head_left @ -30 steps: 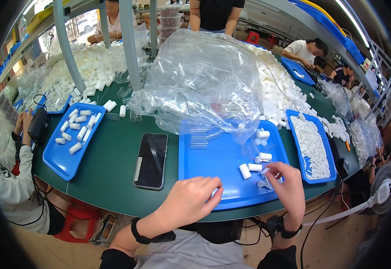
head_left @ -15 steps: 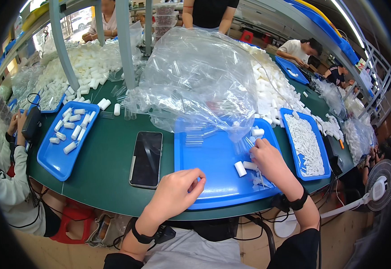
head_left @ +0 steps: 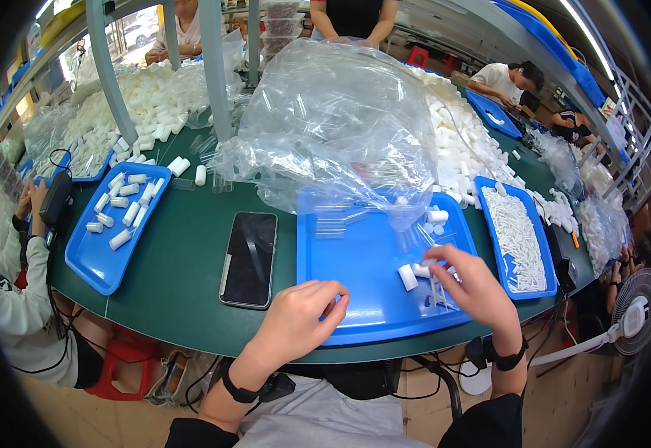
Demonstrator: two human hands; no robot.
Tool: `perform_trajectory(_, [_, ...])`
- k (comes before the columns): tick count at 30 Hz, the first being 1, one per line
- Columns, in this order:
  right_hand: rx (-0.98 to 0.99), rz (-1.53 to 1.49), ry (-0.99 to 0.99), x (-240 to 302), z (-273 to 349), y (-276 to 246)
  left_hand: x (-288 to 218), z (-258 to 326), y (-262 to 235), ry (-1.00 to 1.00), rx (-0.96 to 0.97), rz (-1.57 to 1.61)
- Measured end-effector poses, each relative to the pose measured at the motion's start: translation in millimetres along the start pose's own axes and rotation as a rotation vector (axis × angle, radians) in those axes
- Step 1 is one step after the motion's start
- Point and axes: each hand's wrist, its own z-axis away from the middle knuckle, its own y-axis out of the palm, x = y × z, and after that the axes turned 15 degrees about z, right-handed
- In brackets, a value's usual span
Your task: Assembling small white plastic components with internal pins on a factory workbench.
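I'm seeing black sleeves (head_left: 490,425) flanking the grey garment (head_left: 329,418), black wristbands (head_left: 237,387) with boxy modules (head_left: 277,386) showing beside it.

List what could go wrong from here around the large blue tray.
The right hand might nudge the loose white cylinder near its fingertips, making it roll across the rectangular blue plastic tray.
The crumpled clear plastic bag, draped over the tray's far edge, could snag the thin clear tubes near it.
The dark-screened rectangular phone might get bumped by the left hand close by.
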Motion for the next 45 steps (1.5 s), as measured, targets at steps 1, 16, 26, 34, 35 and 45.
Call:
perform_trajectory(1, [0.003,0.006,0.000,3.0,-0.4,4.7,2.5,1.1,-2.8,0.001,-0.004,0.006])
perform_trajectory(16, [-0.009,0.076,-0.127,8.6,10.4,48.3,-20.6,8.1,3.6,-0.023,-0.036,0.185])
perform_trajectory(26, [-0.201,-0.263,-0.507,61.0,39.9,43.4,-25.2,19.9,12.4,-0.240,-0.072,0.824])
perform_trajectory(34, [-0.328,-0.134,-0.511,77.1,40.7,55.3,-13.9,26.6,11.8,-0.159,-0.089,1.035])
perform_trajectory(35, [-0.322,-0.136,-0.520,78.8,39.4,53.2,-11.8,27.7,11.9,-0.165,-0.091,1.034])
perform_trajectory(45, [-0.433,-0.602,-0.234,62.9,42.0,72.0,-20.4,22.2,3.1,-0.341,-0.024,1.256])
